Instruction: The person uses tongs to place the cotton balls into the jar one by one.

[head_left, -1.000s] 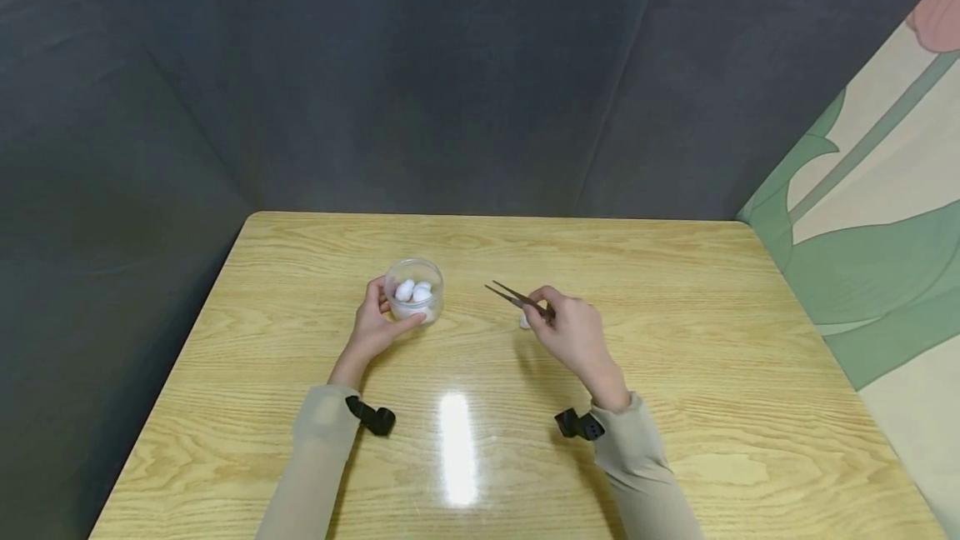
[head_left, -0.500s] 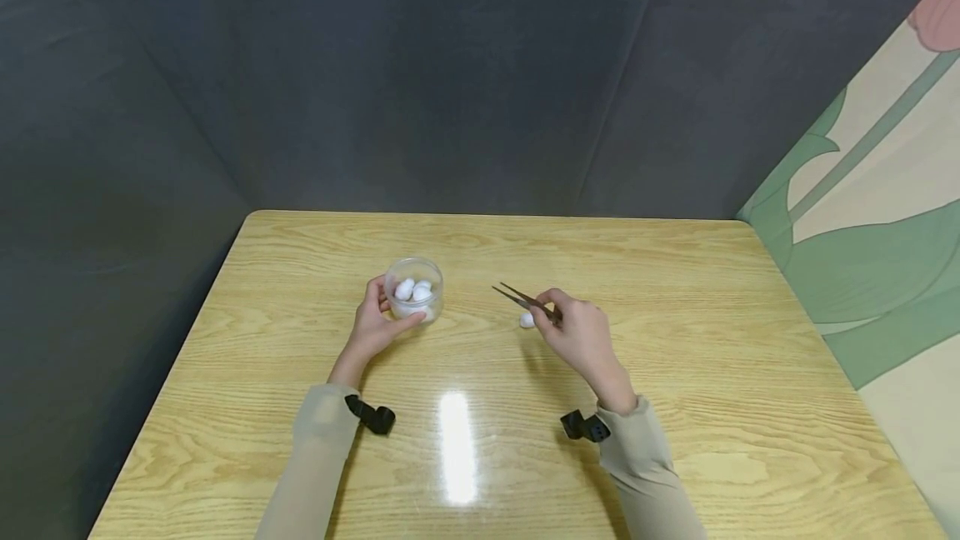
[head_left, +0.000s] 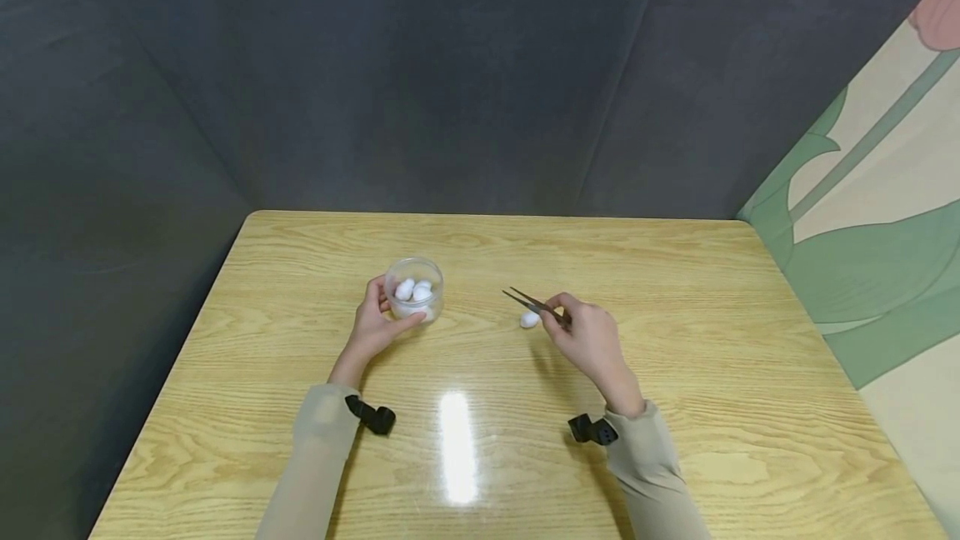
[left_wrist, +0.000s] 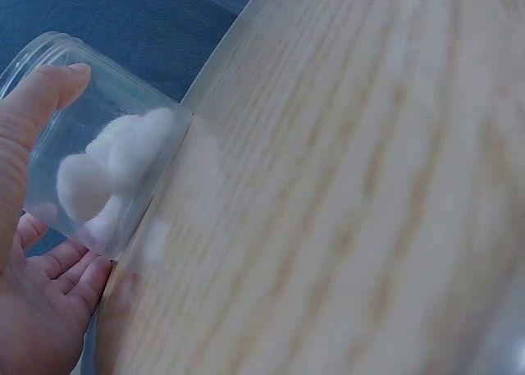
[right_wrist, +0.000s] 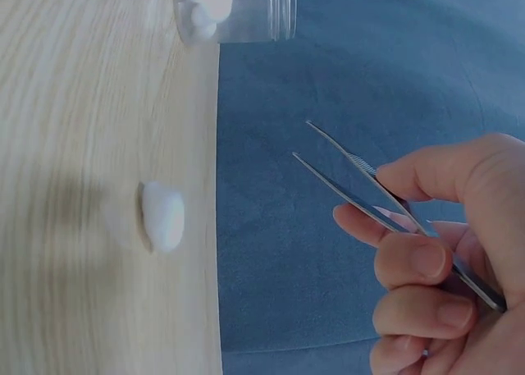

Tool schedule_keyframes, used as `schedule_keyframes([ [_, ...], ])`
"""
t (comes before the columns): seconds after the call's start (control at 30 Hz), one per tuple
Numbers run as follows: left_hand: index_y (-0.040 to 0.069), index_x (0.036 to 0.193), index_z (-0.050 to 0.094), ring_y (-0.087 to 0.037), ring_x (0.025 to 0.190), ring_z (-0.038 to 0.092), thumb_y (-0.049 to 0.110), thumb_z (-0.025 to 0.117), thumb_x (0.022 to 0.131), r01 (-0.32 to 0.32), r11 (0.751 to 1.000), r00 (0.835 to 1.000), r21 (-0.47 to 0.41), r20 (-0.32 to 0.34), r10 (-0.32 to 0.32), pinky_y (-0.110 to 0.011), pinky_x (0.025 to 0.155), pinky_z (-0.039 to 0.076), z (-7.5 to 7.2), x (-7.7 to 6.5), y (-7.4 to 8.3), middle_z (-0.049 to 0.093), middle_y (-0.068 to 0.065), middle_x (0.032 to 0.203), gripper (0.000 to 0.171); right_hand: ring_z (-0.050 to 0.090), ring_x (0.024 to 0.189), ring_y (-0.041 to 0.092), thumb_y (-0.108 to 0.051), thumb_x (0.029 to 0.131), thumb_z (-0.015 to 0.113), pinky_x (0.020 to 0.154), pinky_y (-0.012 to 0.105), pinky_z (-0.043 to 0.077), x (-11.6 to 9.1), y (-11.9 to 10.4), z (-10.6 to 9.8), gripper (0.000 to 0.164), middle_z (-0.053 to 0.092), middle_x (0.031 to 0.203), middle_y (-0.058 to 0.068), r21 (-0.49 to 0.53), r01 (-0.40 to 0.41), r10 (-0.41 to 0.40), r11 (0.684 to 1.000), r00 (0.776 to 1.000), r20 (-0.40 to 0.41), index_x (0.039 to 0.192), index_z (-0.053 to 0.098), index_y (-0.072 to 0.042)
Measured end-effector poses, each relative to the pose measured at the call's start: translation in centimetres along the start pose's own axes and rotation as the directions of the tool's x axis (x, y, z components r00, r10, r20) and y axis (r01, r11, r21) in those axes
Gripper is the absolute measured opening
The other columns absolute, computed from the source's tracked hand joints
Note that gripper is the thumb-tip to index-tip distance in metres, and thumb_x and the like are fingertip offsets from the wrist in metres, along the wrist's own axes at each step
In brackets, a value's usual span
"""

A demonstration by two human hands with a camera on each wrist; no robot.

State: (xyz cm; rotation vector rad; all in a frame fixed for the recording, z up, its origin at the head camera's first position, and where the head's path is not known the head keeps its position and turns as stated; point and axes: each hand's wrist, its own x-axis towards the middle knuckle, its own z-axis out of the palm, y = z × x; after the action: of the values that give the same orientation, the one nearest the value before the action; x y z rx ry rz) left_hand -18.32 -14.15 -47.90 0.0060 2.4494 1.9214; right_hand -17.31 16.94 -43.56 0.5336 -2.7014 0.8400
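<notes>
My left hand (head_left: pixel 377 330) grips a clear plastic jar (head_left: pixel 414 267) that stands on the table, thumb on the near side and fingers around the left. Several white cotton balls (left_wrist: pixel 123 162) lie at the bottom of the jar. Between the thumb and fingers of my right hand (head_left: pixel 588 340) is a pair of metal tweezers (right_wrist: pixel 361 203), tips apart with nothing between them, pointing toward the jar. One loose cotton ball (right_wrist: pixel 163 217) rests on the table, below the tweezers in the right wrist view; in the head view it sits just left of the right fingers.
The wood-grain table (head_left: pixel 675 290) ends at a dark cloth backdrop (head_left: pixel 480 90) behind and to the left. On the right hangs a floral-patterned cloth (head_left: pixel 885 273). Both wrists carry small black cameras.
My right hand has shifted right and slightly nearer with the tweezers, so more of the loose cotton ball shows. The left hand and jar have stayed in place.
</notes>
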Motion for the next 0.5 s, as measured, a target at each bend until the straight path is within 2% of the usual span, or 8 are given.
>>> schedule_keyframes([
  [0.5, -0.003, 0.139, 0.026, -0.038, 0.116, 0.042, 0.005, 0.074, 0.078, 0.010, 1.000, 1.000, -0.002, 0.004, -0.010, -0.048, 0.099, 0.034, 0.0, 0.1, 0.0, 0.040, -0.026, 0.132, 0.079, 0.027, 0.038, 0.005, -0.011, 0.086, 0.066, 0.038, 0.022, 0.021, -0.7, 1.2, 0.1, 0.008, 0.040, 0.046, -0.008, 0.005, -0.021, 0.021, 1.000, 1.000, 0.008, 0.089, 0.067, -0.003],
])
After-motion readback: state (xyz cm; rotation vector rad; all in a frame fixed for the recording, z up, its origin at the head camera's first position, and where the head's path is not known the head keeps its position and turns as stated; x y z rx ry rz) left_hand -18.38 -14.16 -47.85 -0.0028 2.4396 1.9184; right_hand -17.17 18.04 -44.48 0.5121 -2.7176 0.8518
